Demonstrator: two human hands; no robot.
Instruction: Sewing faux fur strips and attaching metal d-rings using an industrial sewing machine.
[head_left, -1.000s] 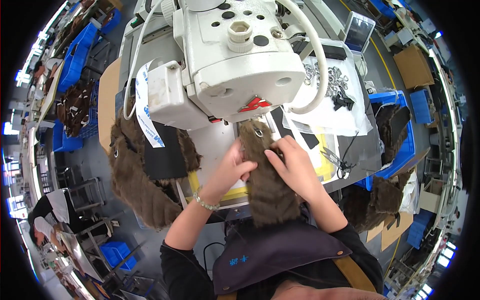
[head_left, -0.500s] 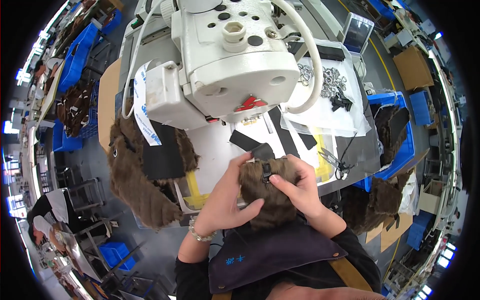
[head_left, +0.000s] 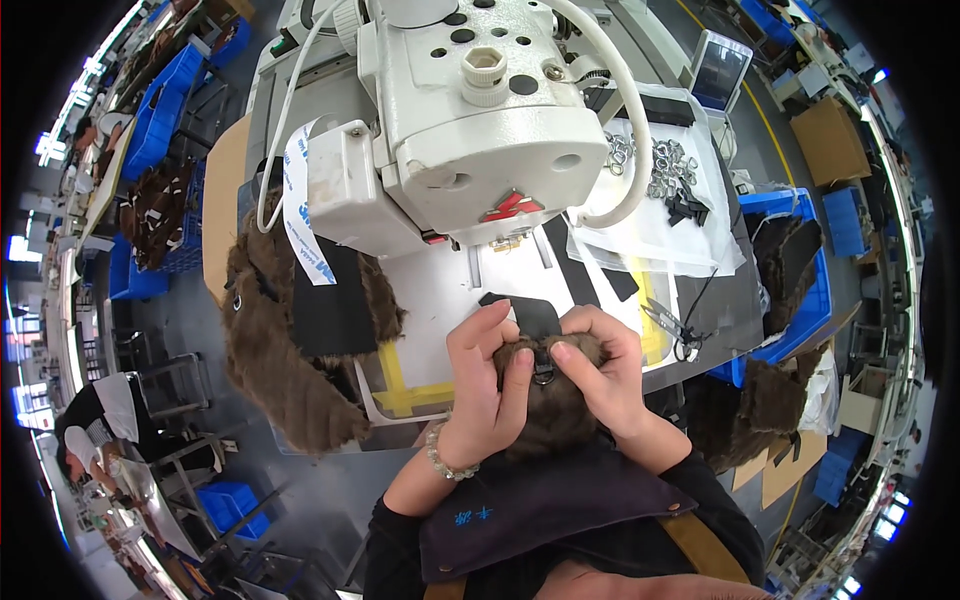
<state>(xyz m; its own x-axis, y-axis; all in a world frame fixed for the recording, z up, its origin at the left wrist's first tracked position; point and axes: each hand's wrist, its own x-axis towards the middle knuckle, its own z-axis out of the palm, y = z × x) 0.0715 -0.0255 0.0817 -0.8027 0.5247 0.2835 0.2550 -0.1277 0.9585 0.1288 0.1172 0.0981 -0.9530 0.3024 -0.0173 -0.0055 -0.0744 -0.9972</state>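
My left hand (head_left: 483, 385) and right hand (head_left: 608, 375) both pinch the brown fur piece (head_left: 555, 422), thumbs at its metal ring (head_left: 544, 379). It's between them, neither nearer; long axis looks near-far, on the white machine's (head_left: 495, 165) near side.

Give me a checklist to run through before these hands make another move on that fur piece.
1. Both hands on the piece: ok; left hand and right hand hold the brown fur piece.
2. Metal ring visible: ok; it shows just below the thumbs.
3. Hands clear of the sewing machine head: ok; they are in front of it.
4. Scissors away from the fur: ok; they lie apart, to the right.
5. Piece lying flat: not ok; it is bent in the hands.
6. Stitching at the ring sound: cannot tell; too small and partly covered.
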